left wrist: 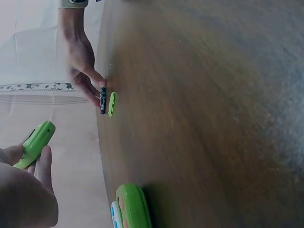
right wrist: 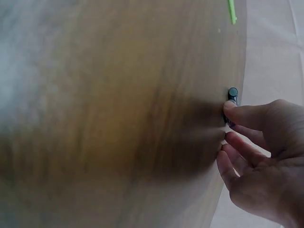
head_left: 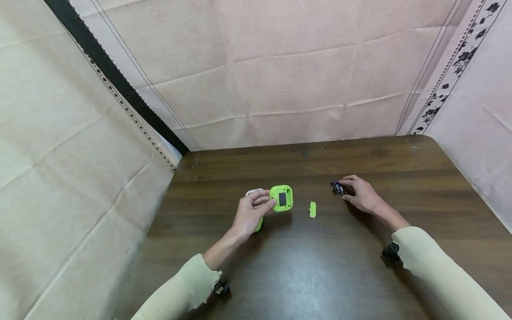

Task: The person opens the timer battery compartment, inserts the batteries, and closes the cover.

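My left hand point(head_left: 250, 214) pinches a square lime-green device point(head_left: 282, 198) with a dark screen by its left side, raised above the table. In the left wrist view the green device point(left wrist: 35, 144) is seen edge-on between thumb and fingers. My right hand point(head_left: 362, 194) has thumb and fingertips on a small group of dark batteries point(head_left: 337, 188) on the table. The right wrist view shows the thumb against a dark battery point(right wrist: 232, 92). Between the hands lies a flat lime-green cover piece point(head_left: 313, 210).
Under and behind my left hand a green-and-white object point(head_left: 258, 225) lies on the brown wooden table point(head_left: 288, 262); the left wrist view shows its rounded green body point(left wrist: 135, 207). Pale cloth point(head_left: 280, 89) hangs behind the table's far edge and along both sides.
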Demonstrator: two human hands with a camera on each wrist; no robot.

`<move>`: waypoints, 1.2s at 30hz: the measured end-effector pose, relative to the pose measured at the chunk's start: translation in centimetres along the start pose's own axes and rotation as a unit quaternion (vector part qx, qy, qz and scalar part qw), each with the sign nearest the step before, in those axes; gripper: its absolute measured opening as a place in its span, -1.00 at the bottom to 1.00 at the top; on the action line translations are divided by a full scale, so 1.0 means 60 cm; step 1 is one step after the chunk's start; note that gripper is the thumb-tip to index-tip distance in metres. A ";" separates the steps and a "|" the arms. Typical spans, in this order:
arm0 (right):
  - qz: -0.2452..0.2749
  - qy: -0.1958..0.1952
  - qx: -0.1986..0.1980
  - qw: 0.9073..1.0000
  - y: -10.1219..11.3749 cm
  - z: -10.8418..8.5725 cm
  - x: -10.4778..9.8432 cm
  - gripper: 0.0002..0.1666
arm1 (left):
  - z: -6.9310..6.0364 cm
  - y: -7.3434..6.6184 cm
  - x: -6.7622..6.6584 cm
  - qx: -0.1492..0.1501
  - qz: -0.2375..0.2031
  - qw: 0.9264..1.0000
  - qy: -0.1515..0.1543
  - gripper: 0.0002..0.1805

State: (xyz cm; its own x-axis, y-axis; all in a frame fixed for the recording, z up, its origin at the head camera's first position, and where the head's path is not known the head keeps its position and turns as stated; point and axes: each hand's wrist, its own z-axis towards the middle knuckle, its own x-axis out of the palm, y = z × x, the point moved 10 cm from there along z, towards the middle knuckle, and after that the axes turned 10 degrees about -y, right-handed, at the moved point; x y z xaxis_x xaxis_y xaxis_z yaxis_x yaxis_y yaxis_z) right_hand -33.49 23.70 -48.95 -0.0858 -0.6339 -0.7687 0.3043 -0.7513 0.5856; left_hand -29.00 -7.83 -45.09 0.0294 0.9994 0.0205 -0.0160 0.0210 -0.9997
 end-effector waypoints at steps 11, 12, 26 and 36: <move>0.095 -0.064 0.085 0.990 -0.003 -0.008 -0.027 -0.49 | 0.000 0.005 0.011 -0.007 -0.036 0.999 0.009 -0.67; 0.122 -0.065 0.097 0.986 -0.001 -0.010 -0.028 -0.48 | 0.001 0.007 0.013 -0.008 -0.039 0.999 0.011 -0.67; 0.408 -0.037 0.196 0.891 0.096 -0.034 -0.009 -0.67 | 0.004 0.029 0.030 -0.044 -0.061 0.997 0.009 -0.67; 0.337 -0.120 0.098 0.929 0.179 -0.042 -0.012 -0.76 | -0.001 0.049 0.052 -0.083 -0.101 0.991 0.019 -0.68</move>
State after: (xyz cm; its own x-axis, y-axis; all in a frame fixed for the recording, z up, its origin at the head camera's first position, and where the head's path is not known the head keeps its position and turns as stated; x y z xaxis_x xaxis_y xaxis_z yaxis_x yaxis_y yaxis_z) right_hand -27.77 16.55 -42.73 -0.1556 -0.9772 -0.1447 0.1886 -0.1732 0.9667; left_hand -28.91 -4.66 -47.94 0.0525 0.9734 0.2229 0.1592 0.2122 -0.9642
